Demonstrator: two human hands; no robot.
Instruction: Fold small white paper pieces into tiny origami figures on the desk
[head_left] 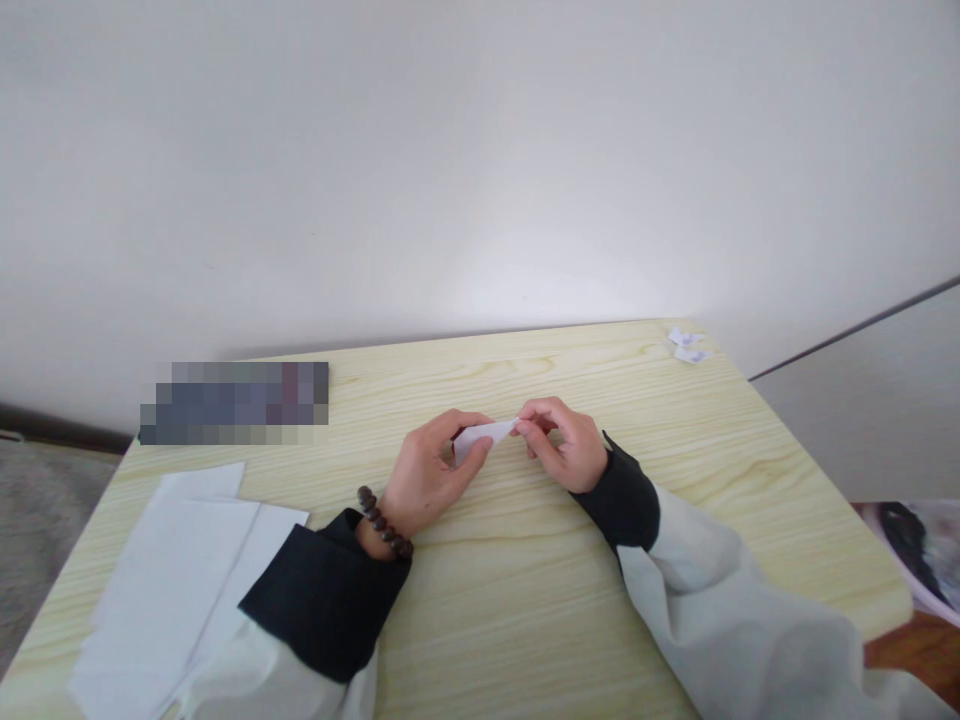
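Note:
A small folded piece of white paper (477, 436), narrowing to a point on the right, is held above the middle of the table. My left hand (435, 468) grips its wide end between thumb and fingers; a dark beaded bracelet circles that wrist. At the pointed tip, my right hand (559, 438) pinches the paper between thumb and forefinger. Both hands are closed, and the fingers hide part of the folds.
Loose white sheets (180, 560) overlap on the left of the wooden table (480, 630). A blurred-out dark object (240, 403) lies at the back left. Two small folded papers (688, 346) rest in the far right corner. Behind the table rises a white wall (480, 170).

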